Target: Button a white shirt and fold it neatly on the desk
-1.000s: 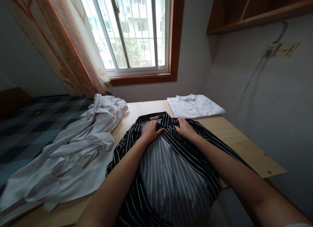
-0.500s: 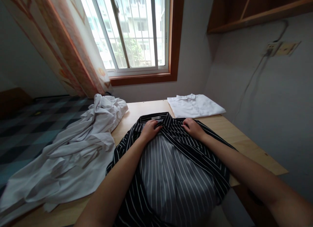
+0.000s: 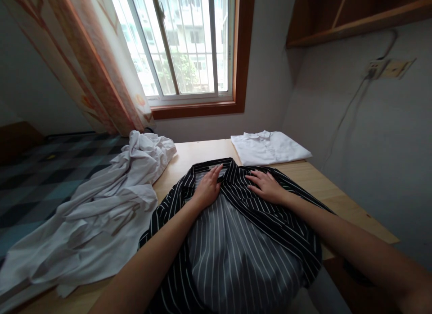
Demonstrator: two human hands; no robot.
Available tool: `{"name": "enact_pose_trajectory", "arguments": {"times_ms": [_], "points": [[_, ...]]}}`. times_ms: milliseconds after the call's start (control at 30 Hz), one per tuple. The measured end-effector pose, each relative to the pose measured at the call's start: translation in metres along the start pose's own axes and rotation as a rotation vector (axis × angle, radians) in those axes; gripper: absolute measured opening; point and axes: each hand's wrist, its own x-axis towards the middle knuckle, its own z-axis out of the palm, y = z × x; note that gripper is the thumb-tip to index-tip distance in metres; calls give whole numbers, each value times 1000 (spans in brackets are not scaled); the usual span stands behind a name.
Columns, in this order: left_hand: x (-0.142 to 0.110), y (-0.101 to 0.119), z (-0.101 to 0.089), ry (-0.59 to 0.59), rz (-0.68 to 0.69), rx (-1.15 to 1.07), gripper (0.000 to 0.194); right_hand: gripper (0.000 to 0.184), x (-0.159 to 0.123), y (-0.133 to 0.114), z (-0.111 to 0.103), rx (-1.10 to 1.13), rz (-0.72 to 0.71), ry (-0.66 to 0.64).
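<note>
A black shirt with white stripes (image 3: 243,246) lies spread over the near part of the wooden table, its collar pointing away from me and its front partly open, so the greyer inside shows. My left hand (image 3: 208,188) rests with fingers stretched out just below the collar, by the front edge. On the right front panel, near the shoulder, my right hand (image 3: 266,186) lies flat with its fingers apart. The shirt's lower end drops out of view at the bottom.
A white shirt, folded flat (image 3: 272,147), lies at the table's (image 3: 347,206) far right. Crumpled white cloth (image 3: 111,215) covers the left side, beside a bed with a checked cover (image 3: 67,170). Behind are a window (image 3: 189,43) and a curtain (image 3: 97,57); a shelf (image 3: 364,25) hangs upper right.
My right hand has moved right, drawing the right front panel outward, and its fingers have loosened and spread. My left hand's fingers have straightened on the shirt.
</note>
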Motion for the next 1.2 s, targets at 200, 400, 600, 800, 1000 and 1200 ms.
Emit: {"name": "enact_pose_trajectory", "arguments": {"times_ms": [200, 400, 600, 800, 1000, 1200], "points": [[-21, 11, -6, -143, 64, 129, 52, 51, -21, -23, -10, -32, 32, -60], [-17, 10, 0, -169, -16, 164, 49, 30, 9, -42, -27, -43, 58, -6], [-11, 6, -3, -230, -88, 181, 46, 43, 42, -42, 1, -82, 95, -14], [-9, 0, -4, -252, -77, 183, 54, 45, 40, -11, 10, 21, -44, 60], [-7, -4, -6, -295, -66, 163, 55, 33, 23, 11, 2, -13, 21, 167], [-4, -7, -8, -310, -30, 172, 56, 32, 21, -10, -9, -108, 5, 131]]}}
